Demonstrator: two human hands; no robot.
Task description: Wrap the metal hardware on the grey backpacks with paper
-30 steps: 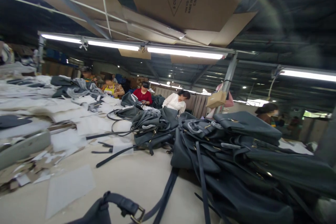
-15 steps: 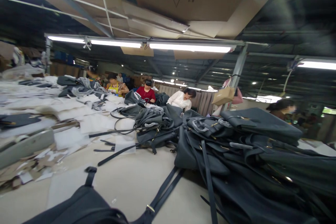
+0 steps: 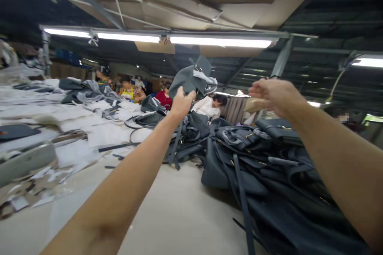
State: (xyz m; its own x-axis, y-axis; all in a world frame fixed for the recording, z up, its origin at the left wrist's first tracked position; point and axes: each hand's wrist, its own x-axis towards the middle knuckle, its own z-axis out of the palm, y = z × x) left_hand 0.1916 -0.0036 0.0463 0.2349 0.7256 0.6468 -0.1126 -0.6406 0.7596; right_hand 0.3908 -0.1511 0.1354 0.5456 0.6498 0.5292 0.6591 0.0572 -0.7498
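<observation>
Stretched forward over the heap, my left hand [image 3: 183,102] is closed on a dark blue-grey bag [image 3: 184,79] held up in the air. White and grey padding [image 3: 206,79] shows at the bag's right side, and a strap hangs below my hand. To the right, my right hand [image 3: 271,93] is raised above the pile of similar dark bags [image 3: 239,179]; its fingers point left, slightly bent and apart, with nothing visible in them. Gold-coloured hardware and loose straps show among the piled bags.
White sheets [image 3: 72,121] and paper scraps [image 3: 32,185] cover the left of the pale table [image 3: 167,215]. A grey machine-like arm [image 3: 26,163] lies at the left edge. Several co-workers are behind, one in a white top [image 3: 206,105]. Lamps [image 3: 221,42] hang overhead.
Both my arms have come into view, reaching forward. A bag is now lifted in my left hand. The bag at the near edge has gone out of view, and the camera has tilted slightly down.
</observation>
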